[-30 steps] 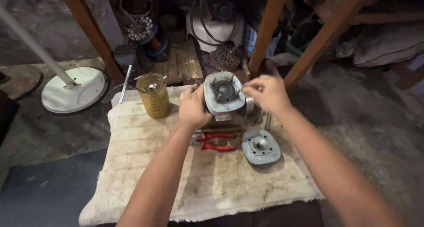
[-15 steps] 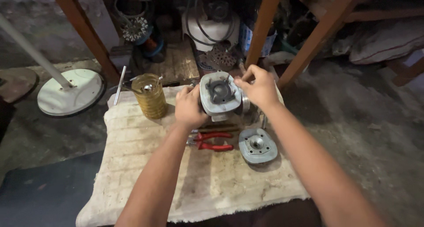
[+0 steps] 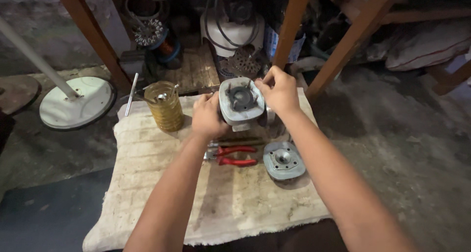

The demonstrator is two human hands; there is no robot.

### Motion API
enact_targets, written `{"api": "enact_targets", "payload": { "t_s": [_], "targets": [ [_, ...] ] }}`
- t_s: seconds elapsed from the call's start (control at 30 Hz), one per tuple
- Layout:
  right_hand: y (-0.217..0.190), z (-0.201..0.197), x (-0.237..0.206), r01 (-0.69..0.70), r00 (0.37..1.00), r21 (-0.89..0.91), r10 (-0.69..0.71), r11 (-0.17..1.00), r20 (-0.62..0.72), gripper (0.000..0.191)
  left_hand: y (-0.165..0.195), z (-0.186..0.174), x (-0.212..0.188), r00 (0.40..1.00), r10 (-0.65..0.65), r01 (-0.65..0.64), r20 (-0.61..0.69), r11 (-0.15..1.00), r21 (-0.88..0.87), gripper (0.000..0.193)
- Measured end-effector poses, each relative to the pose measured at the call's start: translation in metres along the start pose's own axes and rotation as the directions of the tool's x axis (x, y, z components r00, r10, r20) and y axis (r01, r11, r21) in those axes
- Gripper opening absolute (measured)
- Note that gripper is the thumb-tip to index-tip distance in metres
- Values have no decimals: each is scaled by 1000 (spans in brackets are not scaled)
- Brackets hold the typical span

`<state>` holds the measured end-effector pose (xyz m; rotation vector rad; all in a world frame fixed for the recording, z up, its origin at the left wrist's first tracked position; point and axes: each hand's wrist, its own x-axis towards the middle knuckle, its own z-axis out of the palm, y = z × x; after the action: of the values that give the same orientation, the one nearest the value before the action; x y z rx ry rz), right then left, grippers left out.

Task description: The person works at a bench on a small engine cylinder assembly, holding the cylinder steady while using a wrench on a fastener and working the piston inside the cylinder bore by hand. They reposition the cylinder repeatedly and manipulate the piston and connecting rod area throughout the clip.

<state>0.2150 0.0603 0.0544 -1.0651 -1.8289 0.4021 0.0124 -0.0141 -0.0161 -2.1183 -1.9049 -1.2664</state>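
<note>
Both hands have tilted the grey finned metal engine cylinder (image 3: 241,102) slightly further toward the camera. The left hand (image 3: 208,117) cups its side, the right hand (image 3: 278,90) pinches its top edge, above the dirty cream cloth (image 3: 157,183).

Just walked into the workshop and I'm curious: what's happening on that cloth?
A person holds a grey finned engine cylinder upright over a pale cloth, left hand on its side, right hand at its top edge. On the cloth lie red-handled pliers, a round grey cylinder head and a ribbed yellowish jar holding small tools.
</note>
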Motion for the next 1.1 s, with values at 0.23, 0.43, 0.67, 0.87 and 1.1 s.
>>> {"api": "enact_targets", "payload": {
  "t_s": [0.23,0.43,0.67,0.87,1.1],
  "targets": [
    [7,-31,-35,-23,990,-4,23,1000,137,27,-5,2,3,993,-27,24,115,999,31,61],
    [4,-28,-25,-81,975,18,76,997,207,28,-19,11,10,996,80,-84,42,993,86,72],
    [8,-5,-3,-65,995,16,64,998,83,16,-32,16,23,989,-26,15,146,997,78,61],
    [0,-2,10,-68,993,11,67,998,94,18,-22,3,24,985,-33,15,167,994,107,57],
    [-8,-34,-32,-15,982,-65,27,998,188,17,-12,-4,19,988,9,-14,152,999,36,66]
  ]
}}
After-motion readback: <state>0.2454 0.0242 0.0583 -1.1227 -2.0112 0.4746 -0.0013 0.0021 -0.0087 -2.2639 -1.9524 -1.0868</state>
